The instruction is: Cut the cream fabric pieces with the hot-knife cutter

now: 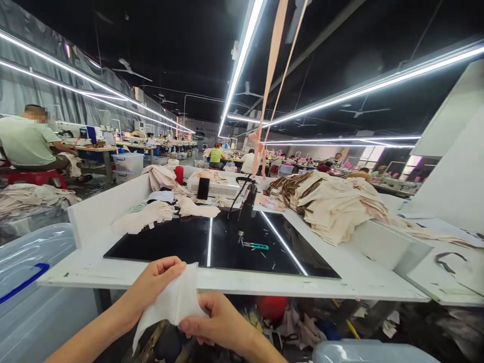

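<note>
Left hand [157, 282] pinches the upper left edge of a small white fabric piece [172, 302], held below the front edge of the white worktable [340, 282]. Right hand [217, 317] grips the piece's lower right edge, fingers closed. On the table's glossy black panel [166, 242] lie teal-handled thread snips [255, 246]; further right, a stacked pile of cream fabric pieces [333, 206]. No legible writing or labels seen

White cloth [172, 305] between 2 hands (pinched).
</note>
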Available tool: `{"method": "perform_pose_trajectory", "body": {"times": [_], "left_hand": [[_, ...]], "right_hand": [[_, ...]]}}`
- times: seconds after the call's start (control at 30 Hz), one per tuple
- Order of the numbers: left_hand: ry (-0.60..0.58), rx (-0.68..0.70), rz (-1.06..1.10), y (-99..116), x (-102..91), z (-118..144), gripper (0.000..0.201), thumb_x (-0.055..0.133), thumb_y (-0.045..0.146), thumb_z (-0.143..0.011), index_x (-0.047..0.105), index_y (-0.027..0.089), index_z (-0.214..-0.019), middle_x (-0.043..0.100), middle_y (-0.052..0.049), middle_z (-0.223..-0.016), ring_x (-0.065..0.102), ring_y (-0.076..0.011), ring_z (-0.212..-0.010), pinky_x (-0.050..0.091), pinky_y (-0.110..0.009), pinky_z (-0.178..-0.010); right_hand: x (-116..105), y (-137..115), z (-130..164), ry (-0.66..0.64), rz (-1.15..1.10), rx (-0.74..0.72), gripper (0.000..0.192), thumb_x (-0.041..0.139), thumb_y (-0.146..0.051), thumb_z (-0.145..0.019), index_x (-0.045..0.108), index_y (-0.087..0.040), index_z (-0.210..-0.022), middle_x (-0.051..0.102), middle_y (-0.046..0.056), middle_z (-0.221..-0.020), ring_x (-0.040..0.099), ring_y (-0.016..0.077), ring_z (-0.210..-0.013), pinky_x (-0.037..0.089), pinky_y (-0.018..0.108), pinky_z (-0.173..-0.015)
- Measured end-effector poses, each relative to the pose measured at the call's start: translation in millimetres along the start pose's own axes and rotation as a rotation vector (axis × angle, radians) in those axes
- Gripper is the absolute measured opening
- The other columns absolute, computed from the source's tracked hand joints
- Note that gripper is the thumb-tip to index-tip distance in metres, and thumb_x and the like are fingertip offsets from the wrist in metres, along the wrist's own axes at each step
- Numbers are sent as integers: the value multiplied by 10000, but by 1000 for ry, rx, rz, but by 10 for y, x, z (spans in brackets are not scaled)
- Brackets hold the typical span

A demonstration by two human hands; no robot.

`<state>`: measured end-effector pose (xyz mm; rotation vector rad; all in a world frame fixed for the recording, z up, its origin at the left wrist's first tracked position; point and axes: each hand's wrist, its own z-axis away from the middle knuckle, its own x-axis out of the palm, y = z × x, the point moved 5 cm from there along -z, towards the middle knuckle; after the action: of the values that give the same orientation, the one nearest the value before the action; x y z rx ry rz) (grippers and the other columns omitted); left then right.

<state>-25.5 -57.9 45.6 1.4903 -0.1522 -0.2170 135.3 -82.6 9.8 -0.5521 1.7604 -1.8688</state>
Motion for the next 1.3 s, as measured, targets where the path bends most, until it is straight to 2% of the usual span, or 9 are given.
{"method": "perform_pose_trajectory", "body": {"times": [0.13, 0.23, 0.4, 0.6, 0.77, 0.97, 1.17, 1.3], "left_hand": [[6, -34, -48, 73, 131, 52, 566, 814, 709, -691, 581, 196, -749, 573, 23, -660, 506, -152, -582, 410, -226, -530], [-19, -54, -57, 93, 254, 46, 541, 840, 669, -683, 592, 196, -769, 597, 16, -671, 546, -167, -597, 434, -229, -530], [-43, -70, -104, 91, 440, -21, 550, 868, 652, -647, 585, 188, -733, 587, 20, -654, 544, -163, -590, 424, -221, -517], [-84, -78, -153, 82, 617, -110, 515, 858, 640, -681, 639, 184, -781, 614, 10, -673, 549, -165, -598, 427, -219, -528], [-62, -65, -182, 151, 711, -92, 541, 880, 657, -630, 632, 186, -733, 567, 27, -628, 483, -142, -564, 375, -210, -506], [-37, -50, -176, 168, 707, -119, 583, 885, 682, -604, 608, 177, -696, 542, 29, -609, 445, -122, -539, 321, -194, -514], [-18, -33, -226, -4, 572, -328, 683, 783, 853, -610, 622, 196, -703, 550, 11, -602, 478, -150, -549, 365, -209, -488], [-38, -33, -233, -136, 414, -511, 740, 724, 927, -616, 639, 197, -712, 573, 4, -608, 512, -156, -556, 399, -213, -500]], "right_hand": [[-72, 23, 135, 34, -39, -15, 555, 846, -690, -687, 708, -157, -759, 621, -52, -642, 448, 48, -478, 308, 202, -452], [-134, 35, 229, 61, -65, -25, 562, 853, -692, -665, 710, -154, -739, 634, -46, -659, 453, 48, -483, 324, 204, -455], [-247, 77, 389, 108, -102, -38, 542, 878, -663, -632, 672, -166, -691, 630, -48, -651, 471, 58, -501, 345, 200, -453], [-364, 165, 510, 147, -126, -53, 577, 871, -701, -607, 688, -162, -697, 644, -36, -665, 488, 68, -508, 368, 205, -445], [-406, 222, 526, 155, -112, -40, 597, 897, -709, -554, 697, -165, -694, 560, -65, -542, 475, 80, -469, 396, 222, -454], [-427, 250, 538, 170, -110, 7, 563, 901, -695, -551, 710, -180, -672, 563, -74, -533, 478, 72, -468, 396, 207, -466], [-464, 306, 469, 208, -108, 52, 456, 917, -603, -607, 797, -193, -765, 601, -54, -602, 520, 92, -574, 367, 191, -505], [-464, 266, 367, 218, -116, 79, 467, 905, -615, -619, 745, -185, -707, 635, -34, -676, 553, 106, -632, 403, 200, -549]]}}
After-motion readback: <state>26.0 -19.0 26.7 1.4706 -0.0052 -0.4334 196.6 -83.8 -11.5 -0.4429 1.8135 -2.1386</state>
